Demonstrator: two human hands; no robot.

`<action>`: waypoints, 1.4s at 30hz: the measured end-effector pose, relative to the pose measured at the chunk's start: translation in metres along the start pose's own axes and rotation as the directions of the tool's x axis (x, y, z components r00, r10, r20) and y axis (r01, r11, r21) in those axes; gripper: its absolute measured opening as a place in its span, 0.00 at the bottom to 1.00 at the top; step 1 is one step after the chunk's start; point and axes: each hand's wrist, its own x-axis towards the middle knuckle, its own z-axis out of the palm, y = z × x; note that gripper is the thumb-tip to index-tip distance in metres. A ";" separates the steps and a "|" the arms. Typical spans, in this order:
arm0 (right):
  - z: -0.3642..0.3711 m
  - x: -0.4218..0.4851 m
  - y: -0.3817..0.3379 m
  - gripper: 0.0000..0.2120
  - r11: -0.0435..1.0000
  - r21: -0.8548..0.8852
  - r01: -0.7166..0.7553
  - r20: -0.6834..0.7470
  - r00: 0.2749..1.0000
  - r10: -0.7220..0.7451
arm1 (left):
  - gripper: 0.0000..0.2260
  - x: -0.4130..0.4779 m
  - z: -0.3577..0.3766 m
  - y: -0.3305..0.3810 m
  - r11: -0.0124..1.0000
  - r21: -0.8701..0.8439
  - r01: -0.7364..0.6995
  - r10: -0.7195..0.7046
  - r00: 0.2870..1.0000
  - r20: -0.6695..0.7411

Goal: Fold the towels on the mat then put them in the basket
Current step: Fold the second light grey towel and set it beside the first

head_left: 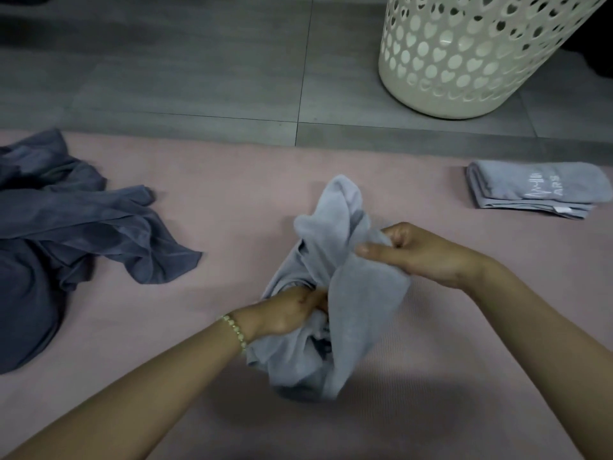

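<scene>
Left hand (292,313): grips the crumpled towel (351,293) at centre frame.
Right hand (421,252): pinches the same towel's upper edge.
Folded towel (534,189): right, on the mat (232,200).
Basket (471,51): upper right.

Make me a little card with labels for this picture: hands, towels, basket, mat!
light grey towel: crumpled, unfolded, over the pink mat
left hand: grips its lower part
right hand: pinches its upper edge
folded towel: on the mat, right side
dark blue towel: crumpled on the mat, left side
basket: white, heart holes, on the grey floor beyond the mat
</scene>
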 end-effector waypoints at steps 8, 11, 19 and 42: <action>0.030 0.045 0.032 0.17 0.967 -0.255 -0.010 -0.095 0.995 -0.014 | 0.12 0.018 -0.026 -0.027 0.919 -0.381 0.101 -0.339 0.696 -0.633; 0.030 0.055 0.044 0.17 0.962 -0.272 -0.008 -0.164 0.986 -0.038 | 0.16 0.034 -0.026 -0.026 0.896 -0.436 0.088 -0.367 0.700 -0.612; 0.029 0.046 0.054 0.07 0.972 -0.237 -0.002 -0.319 0.945 -0.076 | 0.13 0.047 -0.035 -0.019 0.838 -0.542 -0.072 -0.371 0.652 -0.661; 0.079 -0.247 -0.302 0.01 0.751 -0.302 0.587 -0.300 0.689 -0.660 | 0.13 -0.266 -0.096 0.327 0.768 -0.245 -0.592 0.332 0.695 -0.638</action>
